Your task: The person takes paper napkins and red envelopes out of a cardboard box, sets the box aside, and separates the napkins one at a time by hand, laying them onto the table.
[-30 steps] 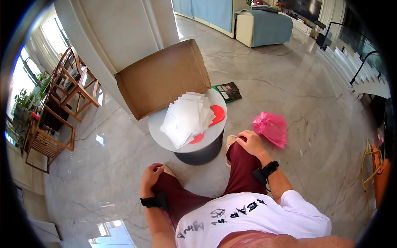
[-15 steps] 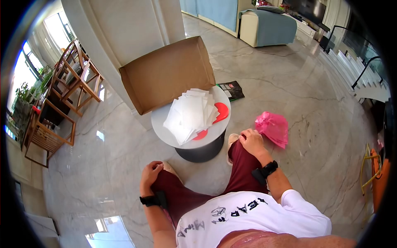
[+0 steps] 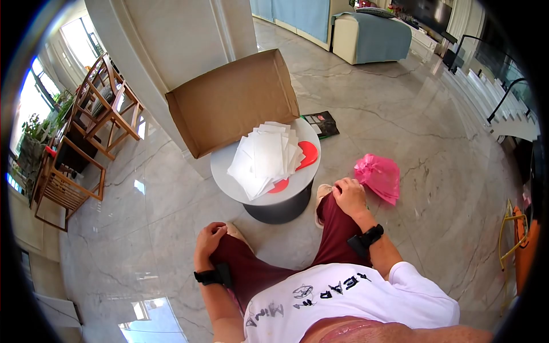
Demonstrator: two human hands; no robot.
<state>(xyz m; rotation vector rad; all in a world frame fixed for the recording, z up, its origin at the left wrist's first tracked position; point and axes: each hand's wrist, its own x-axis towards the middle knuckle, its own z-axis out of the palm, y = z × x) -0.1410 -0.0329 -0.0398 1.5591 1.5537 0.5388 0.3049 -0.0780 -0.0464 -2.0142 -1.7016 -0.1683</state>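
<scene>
My left hand (image 3: 210, 240) rests on my left knee, fingers bent loosely over the maroon trousers (image 3: 251, 266) and holding nothing. On the other knee lies my right hand (image 3: 349, 196), also without anything in it, its fingers draped over the cloth. In front of me stands a low round table (image 3: 225, 182) with a pale top and dark base. A loose, overlapping pile of flat white sheets or pouches (image 3: 264, 160) covers its middle. Red rounded shapes (image 3: 309, 153) show beside and below the pile. Neither hand touches the table or the pile.
An open brown cardboard box (image 3: 234, 103) leans tilted behind the pile, against a pillar (image 3: 171, 34). A black packet (image 3: 324, 123) lies on the floor behind the table. A pink plastic bag (image 3: 380, 178) sits near my right hand. Wooden chairs (image 3: 108, 108) stand left, stairs (image 3: 497, 103) right.
</scene>
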